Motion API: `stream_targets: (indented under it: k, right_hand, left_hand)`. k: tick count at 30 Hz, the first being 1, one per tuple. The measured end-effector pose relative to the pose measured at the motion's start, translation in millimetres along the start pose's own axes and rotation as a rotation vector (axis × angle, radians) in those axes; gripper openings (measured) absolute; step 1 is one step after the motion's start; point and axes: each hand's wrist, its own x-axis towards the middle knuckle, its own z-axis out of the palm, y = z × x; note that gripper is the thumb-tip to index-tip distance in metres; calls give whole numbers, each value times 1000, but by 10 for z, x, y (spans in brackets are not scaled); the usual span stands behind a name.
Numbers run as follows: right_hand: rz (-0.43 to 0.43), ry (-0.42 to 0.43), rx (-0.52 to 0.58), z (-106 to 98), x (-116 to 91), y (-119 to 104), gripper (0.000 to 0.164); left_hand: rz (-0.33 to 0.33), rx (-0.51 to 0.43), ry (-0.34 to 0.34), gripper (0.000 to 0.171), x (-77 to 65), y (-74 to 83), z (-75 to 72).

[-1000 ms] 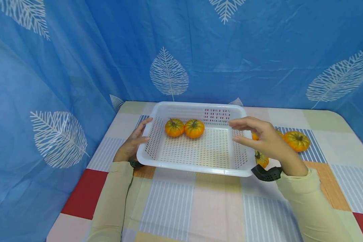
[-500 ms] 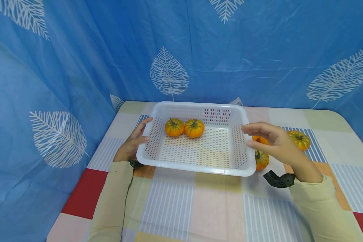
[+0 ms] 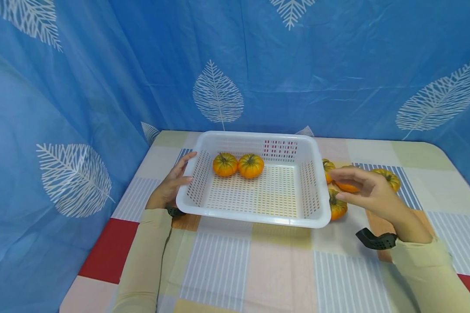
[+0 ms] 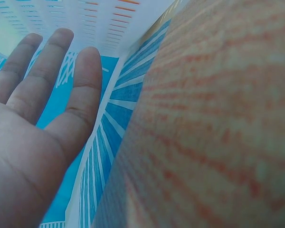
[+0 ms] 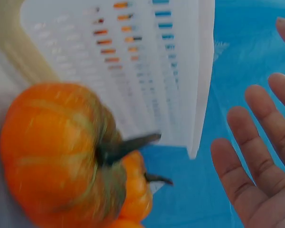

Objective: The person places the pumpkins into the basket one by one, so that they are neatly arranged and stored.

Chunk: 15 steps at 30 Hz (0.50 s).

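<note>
A white plastic basket (image 3: pixel 253 218) stands on the table, with two small orange pumpkins, one on the left (image 3: pixel 225 164) and one beside it (image 3: pixel 251 166), near its far left corner. My left hand (image 3: pixel 168 187) touches the basket's left side, its fingers extended in the left wrist view. Past the right side, my right hand (image 3: pixel 372 193) hovers with relaxed fingers and holds nothing. Below and around it lie several more pumpkins: a front one (image 3: pixel 338 208), one by the rim (image 3: pixel 327 168), one partly behind the hand (image 3: pixel 345 187), and one farther right (image 3: pixel 390 179).
A patchwork-patterned cloth (image 3: pixel 282 269) covers the table. Blue curtain (image 3: pixel 282 82) with white leaf prints hangs along the back and left. The basket's far rim sits close to that curtain.
My right hand has moved from over the basket's right side to the right and nearer me, uncovering pumpkins beside the basket. The left hand, basket and pumpkins stay put.
</note>
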Motion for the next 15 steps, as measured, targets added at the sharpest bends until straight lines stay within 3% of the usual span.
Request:
stream_targets:
  k: [8,15]
  right_hand:
    - [46,1,-101,-116,-141,108,59]
    - [84,2,-101,-137,-206,233,57]
  left_hand:
    - [-10,6,15,76,-12,13,3]
    - [-4,-1,7,74,-16,18,3]
